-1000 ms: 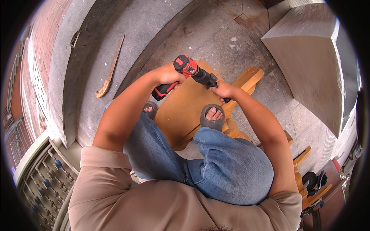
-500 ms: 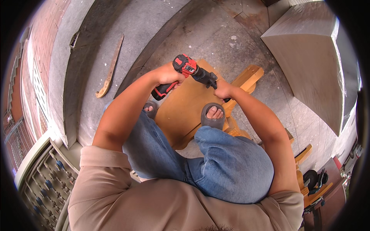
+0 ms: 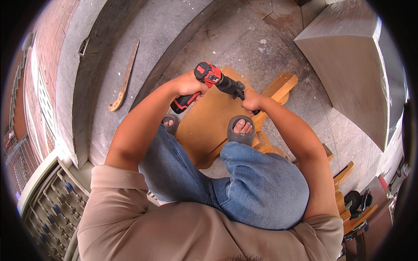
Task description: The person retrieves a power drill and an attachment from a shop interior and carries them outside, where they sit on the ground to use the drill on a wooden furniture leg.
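My left hand is closed around the grip of a red and black cordless drill, which points to the right. A black attachment extends from the drill's front. At its far end my right hand is wrapped around a black side handle, mostly hidden by the fingers. Under the tool lies a yellowish wooden panel, with my sandalled foot resting on its right part. Wooden bars stick out at the panel's right. Whether the attachment's tip touches the wood, I cannot tell.
A hand saw with a wooden handle lies on the grey ledge at left. A large grey box-like block stands at far right. More wooden pieces are near my right elbow. Pipes with blue valves sit at lower left.
The drill's body has shifted very slightly to the left. Both hands keep their hold, and the wood and my feet stay in place.
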Tool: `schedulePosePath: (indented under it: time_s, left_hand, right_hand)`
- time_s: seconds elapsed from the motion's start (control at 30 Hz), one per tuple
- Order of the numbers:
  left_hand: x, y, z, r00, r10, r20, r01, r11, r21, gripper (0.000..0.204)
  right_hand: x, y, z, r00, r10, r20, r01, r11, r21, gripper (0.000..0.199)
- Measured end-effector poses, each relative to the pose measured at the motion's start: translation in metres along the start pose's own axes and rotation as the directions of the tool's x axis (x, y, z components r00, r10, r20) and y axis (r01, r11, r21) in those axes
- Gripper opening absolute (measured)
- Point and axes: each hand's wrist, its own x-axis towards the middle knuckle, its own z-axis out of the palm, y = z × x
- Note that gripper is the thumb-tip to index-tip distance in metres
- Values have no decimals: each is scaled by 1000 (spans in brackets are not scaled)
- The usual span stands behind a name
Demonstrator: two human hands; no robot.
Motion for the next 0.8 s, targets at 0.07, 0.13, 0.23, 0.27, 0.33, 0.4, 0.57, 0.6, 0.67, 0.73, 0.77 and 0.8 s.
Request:
schedulePosePath:
  time_s: [0.07,0.13,0.23,0.27,0.33,0.4,0.57,0.6,0.67,0.73,0.77,0.8]
  left_hand:
    - [-1,2,1,1000,2,-3,-2,1000,0,7]
    - [3,-3,-1,1000,14,1,-14,1000,12,8]
    - [7,-9,-1,1000,23,4,-23,1000,9,9]
    - [8,-10,-1,1000,25,5,-25,1000,4,10]
    - [8,-11,-1,1000,5,1,-5,1000,1,9]
    - [8,-12,-1,1000,-3,-2,3,1000,1,9]
    - [4,-7,-1,1000,-7,-5,7,1000,7,7]
    - [3,-6,0,1000,-2,-5,2,1000,1,7]
    - [1,-4,1,1000,9,-2,-9,1000,-9,6]
    - [3,-5,0,1000,5,10,-5,1000,-2,7]
    - [4,-6,-1,1000,3,15,-3,1000,1,8]
    - [4,-8,-1,1000,2,7,-2,1000,-5,8]
  right_hand:
    - [-1,-1,0,1000,7,2,-7,1000,11,14]
    - [0,0,0,1000,14,4,-14,1000,27,14]
    - [0,1,1,1000,13,-1,-13,999,31,14]
    - [0,1,1,1000,14,0,-14,999,31,14]
    - [1,1,1,1000,17,2,-17,999,31,14]
    - [2,2,1,1000,17,5,-17,1000,20,15]
    - [-6,-6,-1,999,18,27,-18,1000,9,15]
    - [-7,-8,-1,999,19,28,-19,1000,5,15]
    - [-7,-7,-2,999,24,26,-24,1000,-2,15]
    - [-4,-3,-2,999,30,24,-29,1000,-8,15]
    - [-3,-2,-2,999,31,25,-30,1000,-6,15]
    - [-2,-1,-1,999,32,27,-31,1000,-3,15]
